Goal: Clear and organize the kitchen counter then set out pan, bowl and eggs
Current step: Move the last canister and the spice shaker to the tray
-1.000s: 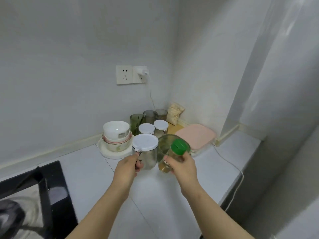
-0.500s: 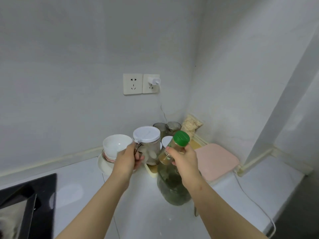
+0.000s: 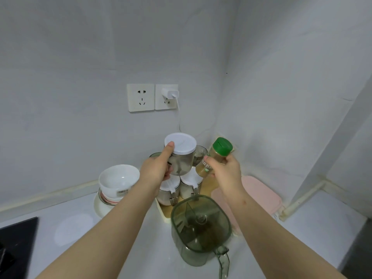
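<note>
My left hand (image 3: 159,168) grips a grey jar with a white lid (image 3: 182,154), lifted above the corner of the counter, thumb against the lid's edge. My right hand (image 3: 223,172) holds a small spice bottle with a green cap (image 3: 216,156), tilted toward the corner. Below them, two white-lidded jars (image 3: 181,188) stand on a wooden tray (image 3: 166,211). White bowls (image 3: 118,182) are stacked on a plate at the left.
A green-tinted pitcher (image 3: 199,228) stands on the white counter (image 3: 80,228) close in front of the tray. A pink board (image 3: 259,194) lies to the right. A black hob (image 3: 16,242) is at the left edge. Wall sockets (image 3: 153,97) with a plugged charger sit above.
Both hands have carried the jar and the bottle up and farther toward the corner, above the tray. The view has moved closer, with the pitcher now in front.
</note>
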The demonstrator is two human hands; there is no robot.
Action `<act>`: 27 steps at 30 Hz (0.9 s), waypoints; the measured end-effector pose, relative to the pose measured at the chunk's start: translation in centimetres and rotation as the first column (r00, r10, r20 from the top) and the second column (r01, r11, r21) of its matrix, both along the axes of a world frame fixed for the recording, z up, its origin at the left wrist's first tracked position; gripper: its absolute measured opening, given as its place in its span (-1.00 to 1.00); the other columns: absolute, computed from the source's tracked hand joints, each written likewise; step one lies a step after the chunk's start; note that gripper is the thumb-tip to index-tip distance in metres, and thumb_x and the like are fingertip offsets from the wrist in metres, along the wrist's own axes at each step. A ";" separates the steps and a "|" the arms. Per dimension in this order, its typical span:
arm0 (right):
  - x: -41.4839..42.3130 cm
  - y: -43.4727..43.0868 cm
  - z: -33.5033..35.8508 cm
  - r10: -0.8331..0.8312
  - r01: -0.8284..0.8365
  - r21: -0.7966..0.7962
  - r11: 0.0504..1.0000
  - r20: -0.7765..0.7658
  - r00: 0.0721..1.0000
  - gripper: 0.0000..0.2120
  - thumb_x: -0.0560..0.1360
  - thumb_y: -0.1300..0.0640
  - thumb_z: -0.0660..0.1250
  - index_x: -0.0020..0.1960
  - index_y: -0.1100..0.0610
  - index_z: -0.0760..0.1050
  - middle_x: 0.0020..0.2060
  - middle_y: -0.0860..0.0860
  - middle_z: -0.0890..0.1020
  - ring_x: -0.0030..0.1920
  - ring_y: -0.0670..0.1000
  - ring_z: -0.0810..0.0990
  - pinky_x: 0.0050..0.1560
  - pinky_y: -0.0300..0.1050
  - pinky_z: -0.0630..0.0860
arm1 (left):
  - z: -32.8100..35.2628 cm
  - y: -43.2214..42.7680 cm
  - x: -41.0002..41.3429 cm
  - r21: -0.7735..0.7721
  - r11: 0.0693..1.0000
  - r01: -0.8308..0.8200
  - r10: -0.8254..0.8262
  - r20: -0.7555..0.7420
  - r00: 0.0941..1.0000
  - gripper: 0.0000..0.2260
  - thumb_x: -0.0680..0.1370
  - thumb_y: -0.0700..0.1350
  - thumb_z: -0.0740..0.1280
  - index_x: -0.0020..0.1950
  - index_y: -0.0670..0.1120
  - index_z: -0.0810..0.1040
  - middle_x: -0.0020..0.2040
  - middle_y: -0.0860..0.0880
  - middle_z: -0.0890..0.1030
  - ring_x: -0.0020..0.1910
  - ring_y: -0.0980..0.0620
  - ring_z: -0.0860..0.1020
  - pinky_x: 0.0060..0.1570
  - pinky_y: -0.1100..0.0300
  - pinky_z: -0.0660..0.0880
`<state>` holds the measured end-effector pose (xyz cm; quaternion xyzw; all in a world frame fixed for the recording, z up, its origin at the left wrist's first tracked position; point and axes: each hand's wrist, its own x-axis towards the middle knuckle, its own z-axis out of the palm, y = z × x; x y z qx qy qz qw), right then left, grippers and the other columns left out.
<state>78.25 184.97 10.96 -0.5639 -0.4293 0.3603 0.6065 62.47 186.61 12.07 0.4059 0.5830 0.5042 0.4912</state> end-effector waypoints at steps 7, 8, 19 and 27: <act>4.6 3.0 -1.2 -0.028 0.030 -0.028 0.999 0.080 0.996 -0.78 0.39 0.22 0.44 -0.21 -0.06 0.48 -0.23 -0.10 0.61 -0.12 0.00 0.59 0.16 0.12 0.52 | -0.4 3.1 4.2 -0.014 0.991 0.134 -0.134 -0.055 0.989 -0.46 0.47 0.25 0.27 -0.50 -0.12 0.29 -0.52 -0.02 0.40 -0.31 -0.01 0.50 0.02 0.08 0.55; 5.0 3.5 -1.5 -0.026 0.029 -0.028 0.999 0.095 0.995 -0.78 0.39 0.22 0.45 -0.21 -0.07 0.47 -0.24 -0.11 0.60 -0.11 0.01 0.59 0.15 0.10 0.52 | -0.7 3.7 4.8 -0.018 0.989 0.145 -0.146 -0.053 0.988 -0.46 0.48 0.25 0.26 -0.50 -0.12 0.29 -0.52 -0.02 0.40 -0.30 -0.01 0.50 0.01 0.09 0.56; 8.4 9.2 -3.6 -0.019 0.029 -0.073 0.997 0.132 0.991 -0.76 0.38 0.15 0.47 -0.01 0.01 0.50 -0.21 -0.16 0.56 -0.04 0.00 0.56 0.07 -0.10 0.47 | -2.5 8.5 8.5 -0.035 0.988 0.153 -0.157 -0.140 0.978 -0.51 0.55 0.11 0.20 -0.49 -0.15 0.38 -0.50 -0.05 0.49 -0.24 -0.07 0.55 -0.01 0.04 0.59; 9.8 13.1 -5.2 -0.021 0.032 -0.110 0.993 0.104 0.994 -0.80 0.35 0.15 0.47 -0.15 -0.07 0.50 -0.20 -0.10 0.62 -0.04 0.05 0.62 0.12 0.08 0.54 | -3.5 11.4 9.8 -0.050 0.976 0.210 -0.213 -0.387 0.897 -0.35 0.52 0.35 -0.04 -0.50 -0.13 0.37 -0.33 -0.09 0.56 -0.27 -0.04 0.49 -0.09 0.16 0.41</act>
